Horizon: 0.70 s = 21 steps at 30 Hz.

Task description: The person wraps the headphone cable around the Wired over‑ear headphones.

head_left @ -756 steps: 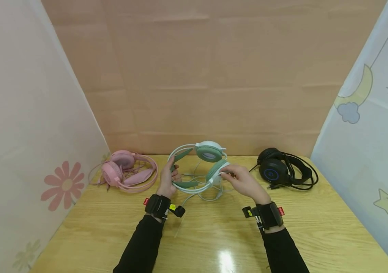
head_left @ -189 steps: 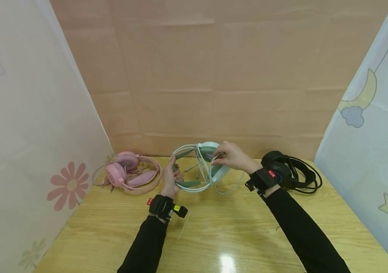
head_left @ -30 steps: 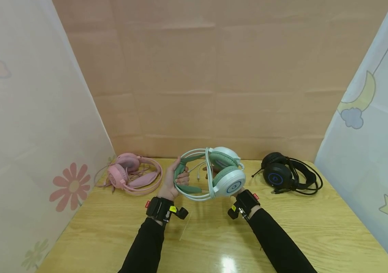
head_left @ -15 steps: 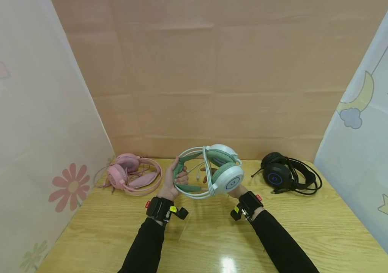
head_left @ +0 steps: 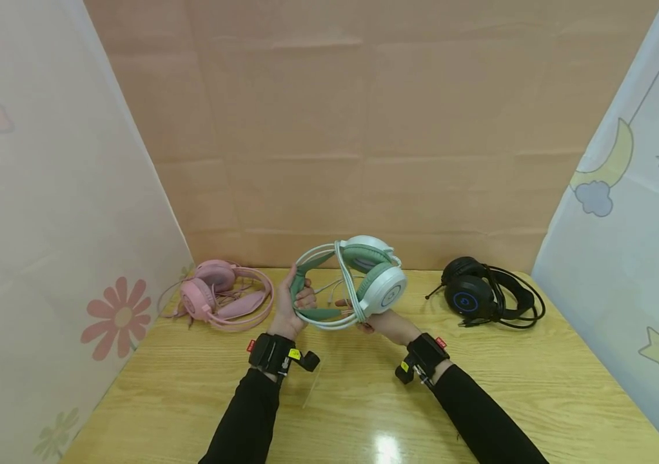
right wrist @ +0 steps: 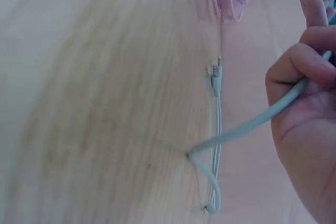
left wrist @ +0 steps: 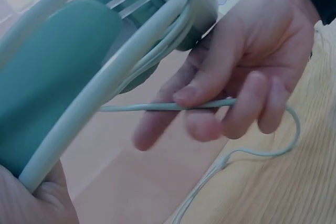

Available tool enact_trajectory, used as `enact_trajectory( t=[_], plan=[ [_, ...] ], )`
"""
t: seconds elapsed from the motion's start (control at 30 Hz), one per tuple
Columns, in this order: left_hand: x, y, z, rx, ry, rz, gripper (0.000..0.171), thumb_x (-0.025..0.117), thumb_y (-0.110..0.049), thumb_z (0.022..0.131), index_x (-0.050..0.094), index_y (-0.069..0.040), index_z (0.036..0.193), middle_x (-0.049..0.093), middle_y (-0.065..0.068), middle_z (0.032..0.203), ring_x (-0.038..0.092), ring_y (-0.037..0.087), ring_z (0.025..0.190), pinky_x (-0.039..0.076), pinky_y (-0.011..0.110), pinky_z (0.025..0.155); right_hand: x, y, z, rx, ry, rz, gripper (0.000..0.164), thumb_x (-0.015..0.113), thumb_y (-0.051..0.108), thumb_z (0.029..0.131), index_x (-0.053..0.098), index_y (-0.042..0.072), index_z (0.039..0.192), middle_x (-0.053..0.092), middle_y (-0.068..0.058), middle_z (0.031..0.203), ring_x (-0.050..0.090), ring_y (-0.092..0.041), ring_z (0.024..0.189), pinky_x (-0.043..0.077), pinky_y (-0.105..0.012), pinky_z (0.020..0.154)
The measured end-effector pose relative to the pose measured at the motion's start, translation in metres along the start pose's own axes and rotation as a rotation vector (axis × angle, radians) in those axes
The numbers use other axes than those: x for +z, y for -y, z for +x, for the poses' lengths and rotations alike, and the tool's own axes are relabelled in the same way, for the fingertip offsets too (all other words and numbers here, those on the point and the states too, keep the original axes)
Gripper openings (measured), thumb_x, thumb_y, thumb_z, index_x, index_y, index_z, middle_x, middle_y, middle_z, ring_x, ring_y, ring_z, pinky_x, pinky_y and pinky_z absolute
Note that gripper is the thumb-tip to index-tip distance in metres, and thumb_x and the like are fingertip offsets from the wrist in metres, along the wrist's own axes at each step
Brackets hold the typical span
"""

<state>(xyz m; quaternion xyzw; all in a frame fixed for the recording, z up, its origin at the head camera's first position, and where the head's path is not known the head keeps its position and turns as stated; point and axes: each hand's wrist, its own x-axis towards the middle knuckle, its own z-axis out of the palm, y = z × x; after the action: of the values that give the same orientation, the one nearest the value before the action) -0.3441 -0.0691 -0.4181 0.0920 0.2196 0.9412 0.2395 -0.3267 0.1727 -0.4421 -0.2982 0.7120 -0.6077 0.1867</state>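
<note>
A pair of white-and-green headphones [head_left: 387, 291] is held up over the table, ear cups to the right. My left hand [head_left: 289, 308] grips the middle of the headband. Several turns of the pale green cable [head_left: 348, 274] wrap around both arms of the headband near the ear cups. Below the nearer ear cup is my right hand [head_left: 392, 325], partly hidden by it in the head view. In the left wrist view, the right hand [left wrist: 236, 72] pinches the cable's free length between thumb and fingers. The cable's jack plugs [right wrist: 216, 80] show in the right wrist view.
Pink headphones [head_left: 196, 298] with their cord lie at the back left of the wooden table [head_left: 202, 393]. Black headphones [head_left: 469, 296] with a coiled cable lie at the back right. Patterned panels stand on both sides, with a brown paper wall [head_left: 329, 129] behind.
The cable, loose on the table in the oldest frame, is now wound around the headband. Over the last second, the headphones rose slightly leftward and the right hand came from behind them to underneath.
</note>
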Motion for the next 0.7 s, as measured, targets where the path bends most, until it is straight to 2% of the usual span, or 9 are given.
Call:
enact_trajectory(
  t=[0.07,0.13,0.23,0.33,0.43,0.5,0.57,0.7],
  plan=[
    [-0.001,-0.001,0.000,0.023,-0.022,-0.007,0.047,0.042,-0.052,0.102,0.048,-0.014,0.076,0.013,-0.009,0.061,0.027,0.001,0.037,0.031,0.015,0.038,0.000,-0.004,0.000,0.005,0.006,-0.028,0.040,0.040,0.019,0.108,0.047,-0.003,0.139,0.057,-0.016,0.087,0.034,-0.011,0.061,0.030,-0.028,0.059],
    [-0.001,-0.001,0.000,0.041,-0.044,-0.010,0.047,0.043,-0.052,0.101,0.048,-0.014,0.075,0.014,-0.009,0.060,0.029,0.001,0.036,0.031,0.016,0.038,-0.001,-0.011,0.001,0.009,-0.013,-0.044,0.038,0.038,0.013,0.108,0.046,-0.002,0.142,0.058,-0.030,0.098,0.034,-0.010,0.059,0.029,-0.027,0.057],
    [-0.002,-0.002,0.000,0.052,-0.062,-0.009,0.046,0.044,-0.052,0.101,0.047,-0.014,0.075,0.016,-0.009,0.057,0.030,0.002,0.036,0.031,0.016,0.038,-0.003,-0.022,0.002,0.004,-0.056,-0.043,0.037,0.042,0.017,0.106,0.052,0.003,0.139,0.056,-0.040,0.106,0.033,-0.007,0.056,0.029,-0.023,0.054],
    [-0.001,-0.002,-0.001,0.060,-0.080,-0.002,0.046,0.045,-0.052,0.101,0.047,-0.013,0.075,0.019,-0.008,0.054,0.029,0.002,0.036,0.031,0.017,0.037,-0.003,-0.026,0.002,-0.007,-0.085,-0.028,0.036,0.048,0.023,0.104,0.058,0.000,0.131,0.060,-0.036,0.098,0.033,-0.006,0.053,0.030,-0.021,0.052],
    [-0.001,-0.002,-0.001,0.073,-0.105,0.004,0.046,0.047,-0.051,0.100,0.046,-0.013,0.076,0.023,-0.008,0.051,0.028,0.002,0.035,0.030,0.016,0.037,0.002,-0.025,0.001,0.032,-0.121,-0.037,0.034,0.049,0.021,0.104,0.060,-0.008,0.117,0.065,-0.018,0.083,0.030,-0.005,0.050,0.029,-0.021,0.051],
    [-0.002,-0.002,-0.001,0.080,-0.116,0.010,0.045,0.048,-0.052,0.100,0.046,-0.013,0.077,0.024,-0.008,0.050,0.028,0.002,0.035,0.030,0.017,0.037,0.005,-0.025,0.002,0.059,-0.143,-0.047,0.031,0.048,0.018,0.104,0.059,-0.010,0.104,0.063,-0.008,0.076,0.029,-0.005,0.048,0.028,-0.020,0.050],
    [-0.003,-0.002,-0.001,0.084,-0.116,0.013,0.045,0.049,-0.052,0.100,0.046,-0.013,0.078,0.025,-0.008,0.050,0.029,0.003,0.036,0.031,0.017,0.038,0.006,-0.024,0.001,0.077,-0.156,-0.058,0.031,0.048,0.019,0.104,0.058,-0.010,0.100,0.061,-0.001,0.073,0.029,-0.004,0.048,0.028,-0.020,0.049],
    [-0.004,-0.003,-0.001,0.094,-0.108,0.016,0.045,0.048,-0.052,0.100,0.047,-0.013,0.077,0.028,-0.008,0.049,0.030,0.003,0.036,0.032,0.018,0.038,0.006,-0.024,-0.001,0.051,-0.103,-0.034,0.038,0.048,0.029,0.105,0.058,-0.007,0.096,0.051,0.002,0.065,0.028,-0.004,0.048,0.023,-0.029,0.048]
  ],
)
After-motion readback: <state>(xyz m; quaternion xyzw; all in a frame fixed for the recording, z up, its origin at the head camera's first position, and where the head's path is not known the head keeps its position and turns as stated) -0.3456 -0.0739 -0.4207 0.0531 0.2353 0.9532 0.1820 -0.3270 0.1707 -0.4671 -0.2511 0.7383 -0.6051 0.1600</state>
